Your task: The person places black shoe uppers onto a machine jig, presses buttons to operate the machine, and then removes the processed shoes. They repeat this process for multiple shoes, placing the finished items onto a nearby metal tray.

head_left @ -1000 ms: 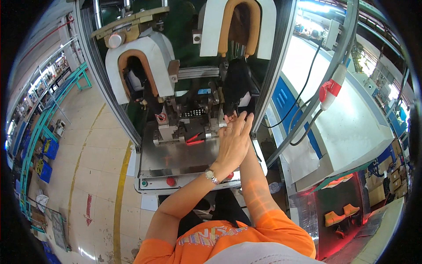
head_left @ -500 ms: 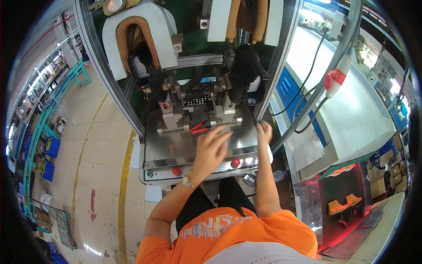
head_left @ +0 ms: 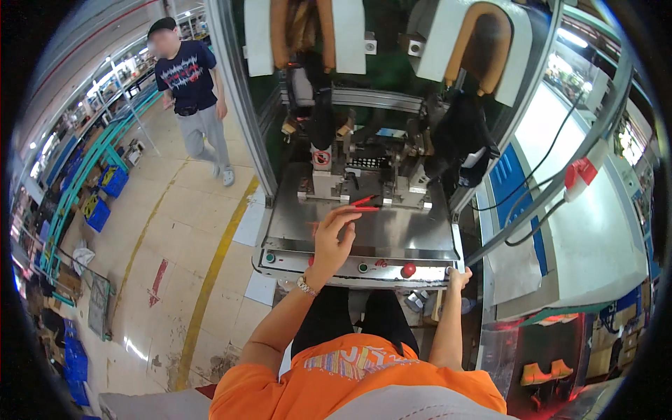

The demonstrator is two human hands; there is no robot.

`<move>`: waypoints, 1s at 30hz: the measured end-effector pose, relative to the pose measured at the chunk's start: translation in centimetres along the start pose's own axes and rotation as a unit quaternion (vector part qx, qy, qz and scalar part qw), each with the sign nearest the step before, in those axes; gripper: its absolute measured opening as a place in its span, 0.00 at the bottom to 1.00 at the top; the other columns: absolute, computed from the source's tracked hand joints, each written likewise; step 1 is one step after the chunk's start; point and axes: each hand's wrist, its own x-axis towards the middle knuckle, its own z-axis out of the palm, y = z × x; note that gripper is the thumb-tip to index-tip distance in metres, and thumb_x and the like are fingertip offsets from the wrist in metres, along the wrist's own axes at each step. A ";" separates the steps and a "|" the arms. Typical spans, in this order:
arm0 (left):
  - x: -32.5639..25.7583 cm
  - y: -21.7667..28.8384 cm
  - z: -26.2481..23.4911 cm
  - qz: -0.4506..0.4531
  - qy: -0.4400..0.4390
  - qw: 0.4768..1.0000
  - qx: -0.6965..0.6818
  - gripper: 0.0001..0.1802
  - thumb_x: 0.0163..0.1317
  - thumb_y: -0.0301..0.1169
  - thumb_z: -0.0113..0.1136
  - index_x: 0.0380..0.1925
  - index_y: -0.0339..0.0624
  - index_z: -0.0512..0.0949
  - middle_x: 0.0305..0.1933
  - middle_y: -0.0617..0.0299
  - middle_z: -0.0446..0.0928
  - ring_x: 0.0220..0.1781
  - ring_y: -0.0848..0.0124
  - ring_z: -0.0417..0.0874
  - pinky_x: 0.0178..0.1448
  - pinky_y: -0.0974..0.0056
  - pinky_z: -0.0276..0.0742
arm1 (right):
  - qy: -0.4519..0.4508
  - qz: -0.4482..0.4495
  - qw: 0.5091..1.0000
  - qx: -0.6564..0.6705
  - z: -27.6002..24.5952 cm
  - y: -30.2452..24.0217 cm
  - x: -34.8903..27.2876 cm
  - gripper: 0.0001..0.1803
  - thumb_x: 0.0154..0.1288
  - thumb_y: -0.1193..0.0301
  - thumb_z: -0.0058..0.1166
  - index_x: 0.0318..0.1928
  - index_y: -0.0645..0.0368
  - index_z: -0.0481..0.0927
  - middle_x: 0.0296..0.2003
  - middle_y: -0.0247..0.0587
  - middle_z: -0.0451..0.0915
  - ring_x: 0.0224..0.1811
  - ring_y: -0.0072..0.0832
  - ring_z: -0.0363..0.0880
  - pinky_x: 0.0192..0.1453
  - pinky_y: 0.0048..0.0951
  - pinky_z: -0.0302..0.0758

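Observation:
My left hand (head_left: 334,245), a watch at its wrist, is over the steel worktop (head_left: 301,227) of a machine, fingers apart and thumb spread. Its fingertips are at the red handles of a small hand tool (head_left: 365,203), probably pliers or snips; whether they touch it I cannot tell. My right hand (head_left: 459,278) is closed at the worktop's front right corner, its fingers partly hidden. Behind the tool stand two metal clamp fixtures, the left (head_left: 326,178) and the right (head_left: 409,185). Dark shoe uppers, left (head_left: 320,105) and right (head_left: 462,136), hang on them.
White blocks with brown U-shaped pads, left (head_left: 259,38) and right (head_left: 521,56), hang above the fixtures. A red button (head_left: 408,270) sits on the front panel. At right are a metal pole (head_left: 532,203) and a white machine (head_left: 595,231). A person (head_left: 192,91) stands in the left aisle.
The view has swung left, and a person now shows in the aisle. My left hand has come to the red-handled tool. My right hand has moved from the side post to the front corner.

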 end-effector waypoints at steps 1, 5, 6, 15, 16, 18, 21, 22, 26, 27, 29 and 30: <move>0.2 -0.2 -0.5 -0.014 0.016 1.000 -0.022 0.14 0.50 0.15 0.52 0.37 0.40 0.77 0.46 0.57 0.74 0.40 0.69 0.77 0.41 0.70 0.73 | -0.005 -0.003 1.000 0.019 0.2 0.2 0.1 0.40 0.35 0.71 0.66 0.54 0.56 0.64 0.49 0.49 0.72 0.52 0.45 0.70 0.60 0.39 0.63; 1.5 0.1 -2.0 -0.027 0.056 0.997 -0.051 0.16 0.49 0.13 0.49 0.37 0.39 0.77 0.46 0.57 0.74 0.39 0.69 0.77 0.42 0.70 0.72 | -0.011 -0.006 0.998 0.066 0.2 0.5 0.2 0.40 0.34 0.73 0.66 0.54 0.57 0.65 0.49 0.49 0.72 0.52 0.45 0.70 0.59 0.39 0.64; 1.8 0.4 -2.3 -0.024 0.064 0.996 -0.048 0.16 0.48 0.13 0.49 0.37 0.39 0.77 0.46 0.57 0.74 0.40 0.69 0.77 0.42 0.70 0.72 | -0.020 -0.007 0.995 0.093 0.1 0.5 0.1 0.40 0.34 0.73 0.65 0.54 0.57 0.65 0.49 0.49 0.71 0.52 0.44 0.70 0.59 0.38 0.64; 3.6 0.7 -3.5 0.023 0.124 0.992 -0.008 0.12 0.52 0.16 0.50 0.37 0.38 0.76 0.43 0.56 0.74 0.36 0.69 0.77 0.41 0.69 0.72 | 0.014 0.016 0.985 0.173 -0.7 -0.9 -2.4 0.32 0.42 0.69 0.60 0.53 0.61 0.69 0.47 0.48 0.75 0.48 0.37 0.74 0.53 0.33 0.67; 4.1 0.7 -3.7 0.036 0.133 0.990 0.001 0.12 0.53 0.16 0.50 0.37 0.38 0.76 0.43 0.56 0.74 0.37 0.70 0.77 0.41 0.69 0.72 | 0.023 0.020 0.985 0.167 -0.5 -1.0 -2.2 0.31 0.43 0.67 0.59 0.52 0.60 0.70 0.47 0.47 0.75 0.48 0.38 0.74 0.54 0.33 0.67; 5.4 1.0 -4.1 0.054 0.163 0.985 0.006 0.10 0.54 0.18 0.50 0.37 0.37 0.75 0.42 0.56 0.74 0.37 0.70 0.76 0.41 0.70 0.71 | 0.047 0.031 0.986 0.156 -0.3 -0.7 -1.7 0.29 0.46 0.65 0.58 0.52 0.59 0.71 0.48 0.47 0.75 0.49 0.39 0.74 0.54 0.34 0.66; 8.1 0.6 -5.0 0.062 0.235 0.970 -0.011 0.08 0.57 0.21 0.51 0.38 0.37 0.74 0.40 0.57 0.74 0.36 0.72 0.75 0.39 0.71 0.70 | 0.056 0.026 0.990 0.128 0.0 -0.7 -1.8 0.26 0.50 0.60 0.55 0.50 0.57 0.72 0.48 0.48 0.73 0.51 0.42 0.72 0.56 0.37 0.65; 9.0 0.4 -5.5 0.059 0.248 0.967 -0.002 0.08 0.57 0.22 0.52 0.38 0.37 0.74 0.39 0.57 0.74 0.36 0.72 0.75 0.39 0.71 0.70 | 0.053 0.027 0.990 0.124 0.0 -1.0 -2.1 0.25 0.51 0.60 0.55 0.50 0.56 0.72 0.49 0.49 0.72 0.51 0.43 0.70 0.56 0.39 0.64; 12.9 0.4 -6.5 0.049 0.282 0.958 0.007 0.08 0.57 0.24 0.55 0.38 0.38 0.74 0.37 0.60 0.75 0.34 0.73 0.75 0.37 0.71 0.69 | 0.073 0.024 0.990 0.121 0.3 -0.4 -1.6 0.23 0.55 0.60 0.51 0.50 0.56 0.72 0.49 0.48 0.72 0.51 0.44 0.70 0.56 0.40 0.64; 13.7 0.2 -6.5 0.048 0.288 0.956 0.004 0.08 0.57 0.24 0.56 0.38 0.39 0.74 0.36 0.60 0.75 0.33 0.73 0.75 0.37 0.70 0.69 | 0.078 0.025 0.990 0.117 0.3 -0.3 -1.5 0.22 0.56 0.60 0.50 0.50 0.56 0.72 0.49 0.48 0.72 0.52 0.44 0.70 0.56 0.41 0.64; 15.0 0.2 -6.5 0.028 0.296 0.955 -0.006 0.09 0.56 0.26 0.57 0.38 0.39 0.74 0.35 0.61 0.75 0.31 0.74 0.75 0.35 0.70 0.70 | 0.082 0.030 0.989 0.116 0.2 -0.7 -2.0 0.22 0.57 0.60 0.48 0.51 0.55 0.72 0.50 0.48 0.72 0.52 0.44 0.69 0.55 0.42 0.64; 15.6 0.2 -6.6 0.018 0.301 0.953 -0.010 0.10 0.55 0.26 0.58 0.38 0.38 0.74 0.34 0.61 0.75 0.30 0.74 0.75 0.34 0.70 0.70 | 0.081 0.034 0.989 0.120 -0.1 -1.4 -2.9 0.21 0.58 0.60 0.47 0.51 0.54 0.72 0.50 0.47 0.71 0.52 0.44 0.69 0.55 0.42 0.64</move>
